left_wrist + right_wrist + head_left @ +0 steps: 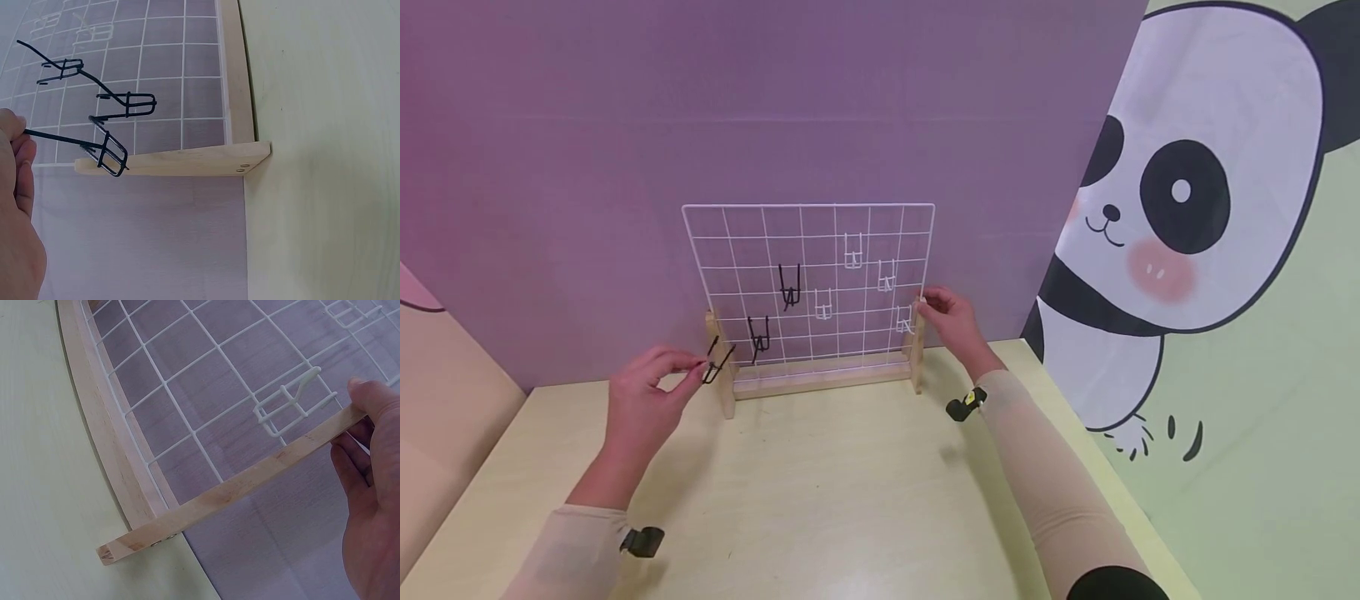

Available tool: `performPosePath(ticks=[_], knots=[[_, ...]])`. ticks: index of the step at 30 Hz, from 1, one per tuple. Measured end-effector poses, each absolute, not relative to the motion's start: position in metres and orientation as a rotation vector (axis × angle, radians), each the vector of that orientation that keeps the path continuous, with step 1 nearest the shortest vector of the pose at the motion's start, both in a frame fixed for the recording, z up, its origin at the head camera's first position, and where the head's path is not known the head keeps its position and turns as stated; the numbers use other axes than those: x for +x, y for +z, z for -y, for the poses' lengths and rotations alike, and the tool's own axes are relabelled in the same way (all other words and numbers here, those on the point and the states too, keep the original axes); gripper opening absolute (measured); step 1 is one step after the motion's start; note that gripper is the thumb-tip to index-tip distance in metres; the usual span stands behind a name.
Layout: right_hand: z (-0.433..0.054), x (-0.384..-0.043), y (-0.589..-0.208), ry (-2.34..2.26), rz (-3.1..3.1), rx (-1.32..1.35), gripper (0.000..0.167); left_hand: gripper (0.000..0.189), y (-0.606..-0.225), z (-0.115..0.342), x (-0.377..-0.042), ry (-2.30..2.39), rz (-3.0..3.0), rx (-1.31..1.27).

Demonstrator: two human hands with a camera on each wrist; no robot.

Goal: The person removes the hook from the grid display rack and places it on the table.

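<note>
A white wire grid panel [820,218] stands upright in a wooden base [820,382]. My left hand [643,400] pinches a black wire hook [112,153] by its long prong, beside the left wooden post [181,161]. Two black hooks hang on the grid: an upper black hook [790,293] and a lower black hook [760,340]. Several white hooks [853,254] hang on its right half. My right hand [953,323] grips the top of the right wooden post [250,481], thumb on the near side, near the lowest white hook [290,406].
The stand is on a pale wooden table [820,500], near a purple wall [625,167] behind it. At the right, a green wall [1285,400] carries a panda picture [1247,108].
</note>
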State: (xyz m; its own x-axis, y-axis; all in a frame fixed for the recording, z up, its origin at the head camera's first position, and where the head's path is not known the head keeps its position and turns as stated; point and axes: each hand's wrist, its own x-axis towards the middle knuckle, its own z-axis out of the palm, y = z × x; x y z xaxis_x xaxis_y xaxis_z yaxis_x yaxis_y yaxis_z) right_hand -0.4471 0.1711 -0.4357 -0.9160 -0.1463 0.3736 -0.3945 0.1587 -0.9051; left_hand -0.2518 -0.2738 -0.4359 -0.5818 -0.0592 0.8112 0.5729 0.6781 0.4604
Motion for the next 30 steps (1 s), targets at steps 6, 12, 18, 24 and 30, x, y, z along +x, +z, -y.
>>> performPosePath(ticks=[6, 12, 18, 24, 30], knots=[[-0.172, -0.447, -0.435, 1.837, 2.236, 0.541, 0.029, 0.022, -0.441, 0.271, -0.253, -0.913, 2.060, -0.398], [-0.173, -0.449, -0.437, 1.834, 2.231, 0.547, 0.028, 0.022, -0.443, 0.267, -0.255, -0.893, 2.094, -0.416], [-0.173, -0.450, -0.438, 1.824, 2.235, 0.539, 0.029, 0.026, -0.449, 0.264, -0.257, -0.878, 2.117, -0.431], [-0.172, -0.451, -0.438, 1.832, 2.224, 0.546, 0.028, 0.027, -0.454, 0.262, -0.259, -0.869, 2.136, -0.431], [-0.172, -0.451, -0.439, 1.840, 2.222, 0.549, 0.029, 0.029, -0.458, 0.257, -0.258, -0.845, 2.189, -0.431]])
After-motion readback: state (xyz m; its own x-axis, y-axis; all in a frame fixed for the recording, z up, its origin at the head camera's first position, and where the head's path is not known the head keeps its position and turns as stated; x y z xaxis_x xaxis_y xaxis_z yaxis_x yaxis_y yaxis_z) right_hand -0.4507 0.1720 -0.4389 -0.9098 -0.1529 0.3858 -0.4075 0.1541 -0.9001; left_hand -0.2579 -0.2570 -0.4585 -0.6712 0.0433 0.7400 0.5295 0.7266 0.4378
